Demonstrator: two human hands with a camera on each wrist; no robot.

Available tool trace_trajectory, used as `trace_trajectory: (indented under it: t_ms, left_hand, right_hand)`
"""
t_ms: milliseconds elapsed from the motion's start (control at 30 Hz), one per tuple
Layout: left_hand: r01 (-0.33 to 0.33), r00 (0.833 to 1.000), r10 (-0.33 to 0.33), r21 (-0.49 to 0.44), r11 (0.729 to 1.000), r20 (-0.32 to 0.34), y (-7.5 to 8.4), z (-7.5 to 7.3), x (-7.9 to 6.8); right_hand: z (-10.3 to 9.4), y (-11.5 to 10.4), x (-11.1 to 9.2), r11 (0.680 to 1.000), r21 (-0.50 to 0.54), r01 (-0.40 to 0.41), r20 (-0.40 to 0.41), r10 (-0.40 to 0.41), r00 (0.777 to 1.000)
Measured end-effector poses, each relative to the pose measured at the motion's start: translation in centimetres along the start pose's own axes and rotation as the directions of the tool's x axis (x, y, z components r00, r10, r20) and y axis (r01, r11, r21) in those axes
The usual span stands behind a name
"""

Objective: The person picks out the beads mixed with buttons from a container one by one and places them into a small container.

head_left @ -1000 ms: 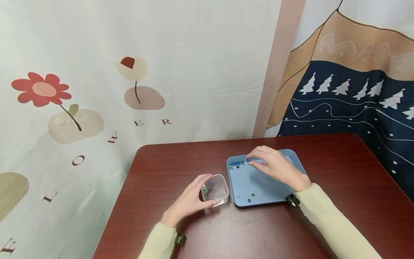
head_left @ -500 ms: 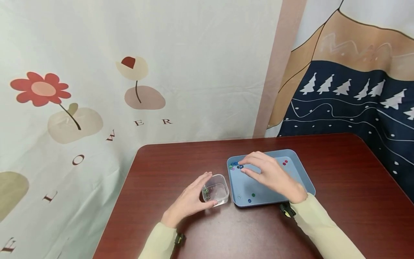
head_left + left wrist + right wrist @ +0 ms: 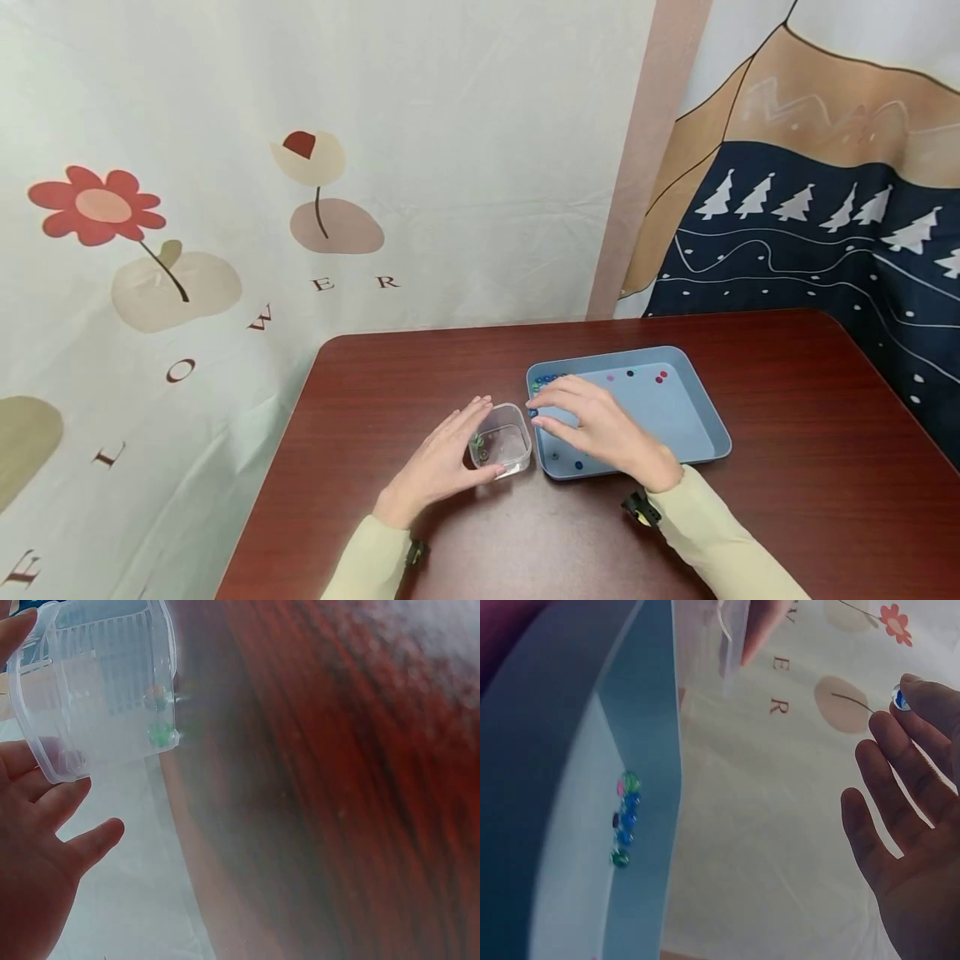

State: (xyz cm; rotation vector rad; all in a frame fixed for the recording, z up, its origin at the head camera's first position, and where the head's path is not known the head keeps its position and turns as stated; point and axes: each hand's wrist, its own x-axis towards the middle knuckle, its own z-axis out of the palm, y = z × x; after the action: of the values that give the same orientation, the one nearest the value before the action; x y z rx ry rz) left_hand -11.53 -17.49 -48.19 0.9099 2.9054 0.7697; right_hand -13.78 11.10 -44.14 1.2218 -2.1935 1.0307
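Observation:
My left hand [image 3: 442, 462] holds a small clear plastic box [image 3: 504, 443] on the table, thumb and fingers around opposite sides. Inside it, in the left wrist view, lie a green marble [image 3: 160, 735] and an orange-tinted one [image 3: 156, 697]. My right hand [image 3: 596, 429] hovers over the left edge of a blue tray [image 3: 667, 421], close to the box. Between its thumb and forefinger it pinches a clear marble with a blue core [image 3: 898, 697]; the other fingers are extended. A row of blue and green marbles [image 3: 628, 820] sits along the tray's wall.
Two red pieces [image 3: 661, 377], a dark one [image 3: 630, 373] and a pink one [image 3: 610, 377] lie at the tray's far side. A blue piece [image 3: 579, 465] and a clear one [image 3: 555, 456] are near its front edge. Behind the brown table [image 3: 405, 375] hangs a printed curtain [image 3: 480, 167].
My right hand has moved left and nearer, from the tray's far side to its left edge beside the box, carrying the blue marble. The left hand and the box have stayed in place.

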Motion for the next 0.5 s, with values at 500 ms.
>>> trace_trajectory:
  t_ms: [500]
  left_hand:
    - [-0.025,1.0,0.025,0.027,0.999,-0.008,0.0,0.1,-0.2]
  right_hand:
    - [2.7,-0.4,-0.1,0.999,-0.031,-0.013,0.105,0.016,0.994]
